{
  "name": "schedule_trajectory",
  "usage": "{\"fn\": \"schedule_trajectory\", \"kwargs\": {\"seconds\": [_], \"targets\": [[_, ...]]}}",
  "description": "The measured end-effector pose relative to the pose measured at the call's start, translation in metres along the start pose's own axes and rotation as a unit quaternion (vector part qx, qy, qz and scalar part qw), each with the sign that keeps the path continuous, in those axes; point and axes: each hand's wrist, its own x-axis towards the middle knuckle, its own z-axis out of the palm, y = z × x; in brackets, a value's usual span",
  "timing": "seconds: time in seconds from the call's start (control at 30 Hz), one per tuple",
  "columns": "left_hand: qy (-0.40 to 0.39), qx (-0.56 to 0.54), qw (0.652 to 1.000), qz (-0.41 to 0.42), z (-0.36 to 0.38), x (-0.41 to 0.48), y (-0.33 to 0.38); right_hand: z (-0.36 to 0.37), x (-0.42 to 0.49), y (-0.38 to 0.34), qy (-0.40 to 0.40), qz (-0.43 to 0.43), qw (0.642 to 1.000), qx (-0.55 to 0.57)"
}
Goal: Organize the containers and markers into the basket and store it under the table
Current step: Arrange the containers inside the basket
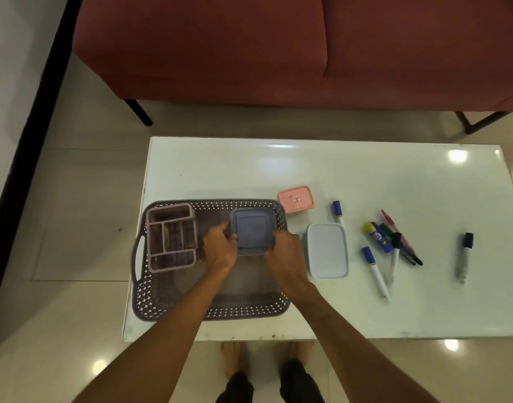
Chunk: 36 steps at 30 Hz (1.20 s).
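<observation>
A grey perforated basket sits on the left part of the white table. Inside it, at the left, stands a pink divided organizer. My left hand and my right hand both grip a blue-grey square lidded container inside the basket's far right corner. On the table to the right lie a small pink container, a pale blue rectangular container, several markers in a loose pile with a glue stick, and a lone black marker.
A red sofa stands beyond the table on dark legs. Tiled floor surrounds the table, with a wall and dark skirting at the left. My bare feet show below the table's near edge.
</observation>
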Motion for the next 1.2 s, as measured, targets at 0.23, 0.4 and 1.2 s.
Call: {"fn": "schedule_trajectory", "kwargs": {"seconds": [0.23,0.4,1.2], "targets": [[0.058,-0.005,0.997,0.043,-0.006,-0.02,-0.004,-0.027,-0.01,0.009,0.072,-0.019,0.987,0.141],[0.08,-0.074,0.982,0.155,-0.012,-0.034,0.054,-0.061,0.006,0.022,0.139,0.018,0.967,0.211],[-0.079,0.112,0.988,0.068,0.067,0.07,0.141,-0.077,0.134,0.058,0.044,0.042,0.983,0.174]]}}
